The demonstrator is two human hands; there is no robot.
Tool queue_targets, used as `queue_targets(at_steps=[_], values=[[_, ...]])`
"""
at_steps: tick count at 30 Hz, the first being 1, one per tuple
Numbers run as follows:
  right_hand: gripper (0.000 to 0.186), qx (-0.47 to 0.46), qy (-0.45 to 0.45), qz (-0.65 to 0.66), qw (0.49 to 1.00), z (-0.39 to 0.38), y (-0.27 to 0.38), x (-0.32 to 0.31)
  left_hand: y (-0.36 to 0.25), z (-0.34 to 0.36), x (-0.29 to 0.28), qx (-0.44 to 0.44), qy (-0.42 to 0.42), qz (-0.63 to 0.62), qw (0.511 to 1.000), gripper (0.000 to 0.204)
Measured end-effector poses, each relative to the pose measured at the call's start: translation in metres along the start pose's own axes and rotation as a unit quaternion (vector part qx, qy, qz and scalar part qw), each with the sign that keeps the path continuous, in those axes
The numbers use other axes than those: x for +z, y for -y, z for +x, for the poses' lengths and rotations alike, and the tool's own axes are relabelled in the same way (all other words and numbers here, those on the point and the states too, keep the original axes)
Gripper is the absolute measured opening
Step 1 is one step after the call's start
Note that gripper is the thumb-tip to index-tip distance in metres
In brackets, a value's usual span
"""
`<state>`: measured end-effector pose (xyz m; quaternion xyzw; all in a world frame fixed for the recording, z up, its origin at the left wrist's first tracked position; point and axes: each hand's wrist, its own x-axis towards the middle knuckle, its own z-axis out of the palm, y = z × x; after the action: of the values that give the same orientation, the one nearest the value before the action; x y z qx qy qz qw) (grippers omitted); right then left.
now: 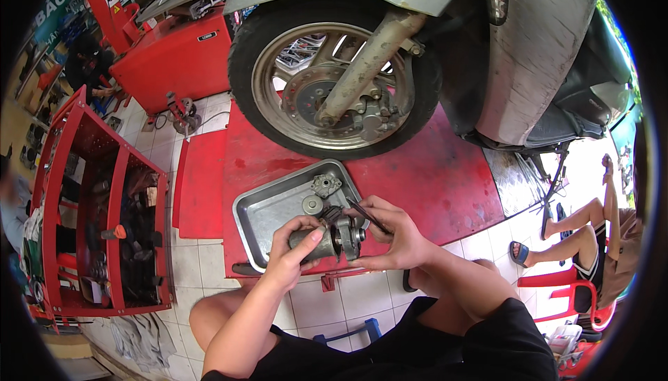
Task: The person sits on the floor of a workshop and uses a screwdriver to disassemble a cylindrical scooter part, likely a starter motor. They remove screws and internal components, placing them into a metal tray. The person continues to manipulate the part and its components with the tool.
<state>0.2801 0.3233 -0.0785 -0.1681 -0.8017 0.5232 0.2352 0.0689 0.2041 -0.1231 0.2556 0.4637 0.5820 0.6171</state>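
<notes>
My left hand (296,249) is wrapped round a grey cylindrical motor-like part (321,242), thumb on top. My right hand (393,238) holds the same part's bracket end (345,240), with a slim dark rod-like tool (369,215) between its fingers; what the tool's far end touches is unclear. Both hands are over the front of a metal tray (259,207). In the tray lie a cast housing (325,185) and a round silver piece (312,205), with some dark parts half hidden behind my hands.
The tray sits on a red lift platform (445,179), below a scooter's front wheel (250,116). A red tool cart (111,242) stands left, a red machine (170,61) behind. A seated person (598,242) is at right; others (14,200) are partly visible left.
</notes>
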Motion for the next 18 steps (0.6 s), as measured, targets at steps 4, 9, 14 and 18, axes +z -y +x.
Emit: queue_targets(at_steps=[4,9,14,18], values=[[0.084,-0.047,-0.001,-0.025,0.999,0.0,-0.006,0.004,0.003,-0.001,0.0,-0.014,0.007,-0.008,1.0,0.027],[0.081,-0.061,0.004,-0.022,0.998,-0.001,-0.004,0.006,0.001,-0.001,0.0,-0.017,0.021,-0.005,1.0,0.028],[0.079,-0.053,0.012,-0.013,0.998,-0.006,-0.006,0.008,0.004,-0.002,0.006,-0.019,0.01,-0.001,1.0,0.03],[0.082,-0.054,0.021,-0.094,0.994,-0.01,0.001,0.009,0.007,-0.004,0.0,-0.09,0.013,-0.072,0.993,0.026]])
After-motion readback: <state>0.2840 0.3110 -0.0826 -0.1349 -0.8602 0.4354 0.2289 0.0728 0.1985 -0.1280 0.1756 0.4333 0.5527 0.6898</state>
